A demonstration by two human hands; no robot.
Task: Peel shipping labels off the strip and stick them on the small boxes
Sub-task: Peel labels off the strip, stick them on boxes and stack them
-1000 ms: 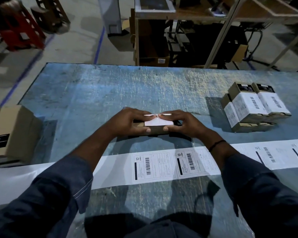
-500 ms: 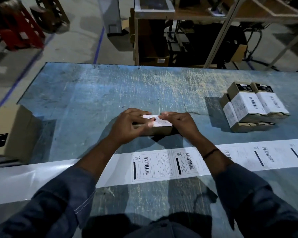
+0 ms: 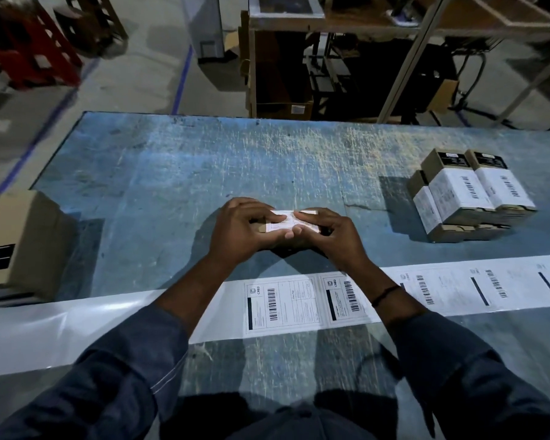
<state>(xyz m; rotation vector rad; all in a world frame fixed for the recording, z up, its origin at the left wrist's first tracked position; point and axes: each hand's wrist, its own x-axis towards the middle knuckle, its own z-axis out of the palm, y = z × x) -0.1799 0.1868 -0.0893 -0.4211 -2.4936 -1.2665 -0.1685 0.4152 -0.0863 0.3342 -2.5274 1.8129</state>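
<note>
Head view: the left hand [image 3: 238, 230] and right hand [image 3: 334, 239] both curl around the small box [image 3: 262, 228] lying between them at frame centre, its long axis left-right, and press down its shipping label [image 3: 283, 221].

Just beyond the label strip [image 3: 108, 328], the small box [image 3: 262, 229] is almost wholly hidden. The left hand [image 3: 242, 231] and right hand [image 3: 334, 238] curl round it, leaving only a brown corner and part of its white label [image 3: 283, 220] showing, with print too small to read. The strip runs off both side edges of the view. The left forearm [image 3: 185, 300] and right forearm [image 3: 388, 293] each cover a stretch of it. Beyond the strip's left end, a large carton [image 3: 23, 236] is cut off by the edge. Beyond its right end, the stacked boxes [image 3: 467, 198] hide most of their lower layer. Far beyond the strip, a red object [image 3: 35, 49] is too blurred to identify.
</note>
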